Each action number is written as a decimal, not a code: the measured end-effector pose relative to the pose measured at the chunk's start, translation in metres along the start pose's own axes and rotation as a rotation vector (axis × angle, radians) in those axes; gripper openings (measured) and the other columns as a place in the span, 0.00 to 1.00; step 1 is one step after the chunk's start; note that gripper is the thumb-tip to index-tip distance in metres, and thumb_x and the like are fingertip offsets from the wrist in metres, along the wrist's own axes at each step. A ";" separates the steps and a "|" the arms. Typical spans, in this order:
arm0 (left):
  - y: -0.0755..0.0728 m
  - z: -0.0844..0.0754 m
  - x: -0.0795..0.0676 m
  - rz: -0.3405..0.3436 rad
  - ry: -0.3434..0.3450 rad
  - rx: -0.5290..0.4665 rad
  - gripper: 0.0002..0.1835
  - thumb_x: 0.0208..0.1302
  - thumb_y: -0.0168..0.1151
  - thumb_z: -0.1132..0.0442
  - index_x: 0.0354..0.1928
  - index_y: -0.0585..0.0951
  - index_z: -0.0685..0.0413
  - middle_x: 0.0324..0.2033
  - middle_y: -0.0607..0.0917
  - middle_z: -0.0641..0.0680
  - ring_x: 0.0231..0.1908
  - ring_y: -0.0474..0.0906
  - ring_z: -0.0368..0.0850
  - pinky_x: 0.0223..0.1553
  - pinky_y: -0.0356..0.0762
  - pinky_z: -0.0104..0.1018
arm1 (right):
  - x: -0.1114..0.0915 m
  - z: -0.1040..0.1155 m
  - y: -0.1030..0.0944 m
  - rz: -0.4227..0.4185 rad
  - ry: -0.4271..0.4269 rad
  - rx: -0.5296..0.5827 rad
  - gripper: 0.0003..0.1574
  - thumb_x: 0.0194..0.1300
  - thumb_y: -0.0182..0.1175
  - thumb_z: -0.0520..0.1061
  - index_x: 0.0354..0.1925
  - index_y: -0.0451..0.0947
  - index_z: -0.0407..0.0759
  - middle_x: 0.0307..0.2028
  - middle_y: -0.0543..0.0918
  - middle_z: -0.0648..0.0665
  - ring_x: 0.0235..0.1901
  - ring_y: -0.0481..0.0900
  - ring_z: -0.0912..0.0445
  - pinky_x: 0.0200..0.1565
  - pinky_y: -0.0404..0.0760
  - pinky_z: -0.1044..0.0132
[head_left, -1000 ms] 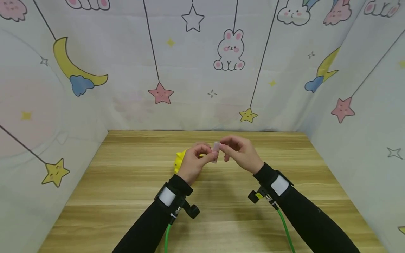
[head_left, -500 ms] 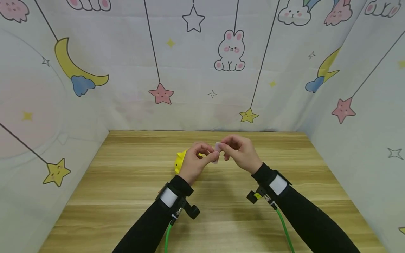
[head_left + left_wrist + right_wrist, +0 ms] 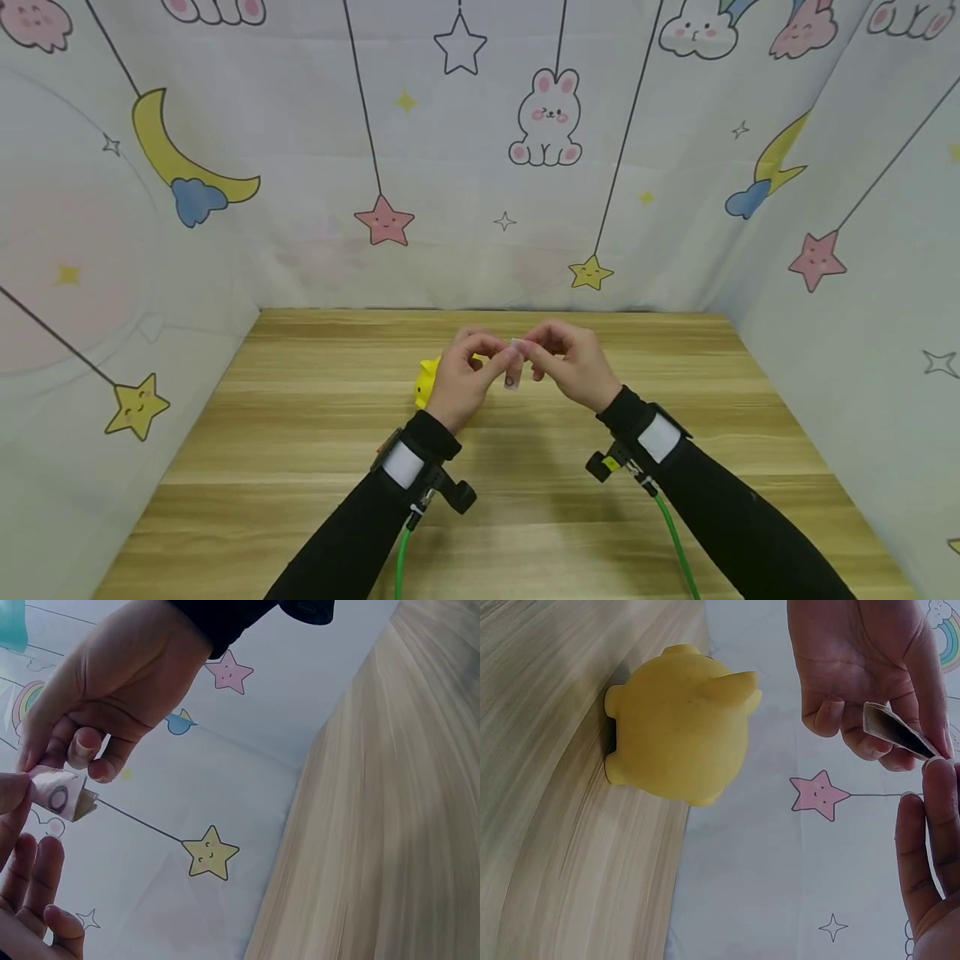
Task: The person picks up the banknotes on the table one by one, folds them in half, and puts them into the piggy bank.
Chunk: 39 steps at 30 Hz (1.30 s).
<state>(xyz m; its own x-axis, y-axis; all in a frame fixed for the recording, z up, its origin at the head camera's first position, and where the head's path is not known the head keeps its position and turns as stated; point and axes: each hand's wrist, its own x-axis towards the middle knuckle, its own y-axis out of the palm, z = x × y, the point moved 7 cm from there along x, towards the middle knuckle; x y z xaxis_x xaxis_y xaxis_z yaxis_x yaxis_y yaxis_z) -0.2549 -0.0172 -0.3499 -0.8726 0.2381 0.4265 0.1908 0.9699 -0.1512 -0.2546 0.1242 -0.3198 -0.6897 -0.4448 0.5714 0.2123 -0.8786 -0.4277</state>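
A small folded banknote (image 3: 512, 382), pinkish with a printed "0" in the left wrist view, is held up between both hands above the table. My left hand (image 3: 462, 381) pinches it from the left with thumb and finger. From the right, my right hand (image 3: 576, 360) pinches its upper end between thumb and index finger. The note's folded layers (image 3: 892, 727) gape slightly in the right wrist view. Behind my left hand stands a yellow piggy bank (image 3: 679, 724), mostly hidden in the head view but seen whole from the right wrist.
The wooden table (image 3: 360, 500) stretches beneath both forearms. A white cloth backdrop (image 3: 465, 158) printed with stars, moons and rabbits encloses the back and sides. Green cables (image 3: 678, 542) run from the wrist cameras.
My left thumb and fingers have shifted up along the banknote, so its lower end now shows below them. The right hand has barely moved, and the piggy bank stays put.
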 end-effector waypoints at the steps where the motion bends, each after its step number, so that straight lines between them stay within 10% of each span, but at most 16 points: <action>1: 0.000 0.000 0.000 0.000 -0.004 0.005 0.07 0.66 0.59 0.59 0.35 0.80 0.56 0.43 0.71 0.55 0.41 0.68 0.47 0.34 0.60 0.43 | 0.000 0.000 0.000 0.000 0.002 -0.001 0.06 0.64 0.55 0.29 0.38 0.74 0.35 0.29 0.78 0.40 0.20 0.75 0.51 0.25 0.76 0.57; 18: 0.005 0.042 0.000 -0.002 0.019 0.133 0.08 0.63 0.61 0.46 0.32 0.80 0.38 0.41 0.72 0.43 0.38 0.69 0.40 0.32 0.64 0.42 | 0.000 0.001 -0.007 -0.049 -0.018 -0.033 0.07 0.63 0.55 0.28 0.38 0.75 0.36 0.27 0.77 0.48 0.19 0.74 0.51 0.24 0.76 0.57; 39: 0.007 0.035 -0.006 0.042 0.100 0.246 0.04 0.64 0.62 0.53 0.32 0.77 0.39 0.41 0.71 0.41 0.38 0.69 0.44 0.33 0.64 0.41 | 0.000 -0.004 -0.012 -0.059 -0.001 0.032 0.07 0.64 0.54 0.28 0.39 0.74 0.35 0.27 0.77 0.46 0.19 0.73 0.50 0.25 0.76 0.60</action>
<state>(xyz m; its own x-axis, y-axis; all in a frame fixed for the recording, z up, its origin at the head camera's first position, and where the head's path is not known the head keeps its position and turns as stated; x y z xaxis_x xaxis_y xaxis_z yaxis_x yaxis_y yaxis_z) -0.2642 -0.0132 -0.3848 -0.8150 0.2939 0.4995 0.1003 0.9204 -0.3779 -0.2606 0.1358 -0.3173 -0.7006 -0.3927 0.5958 0.1938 -0.9083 -0.3707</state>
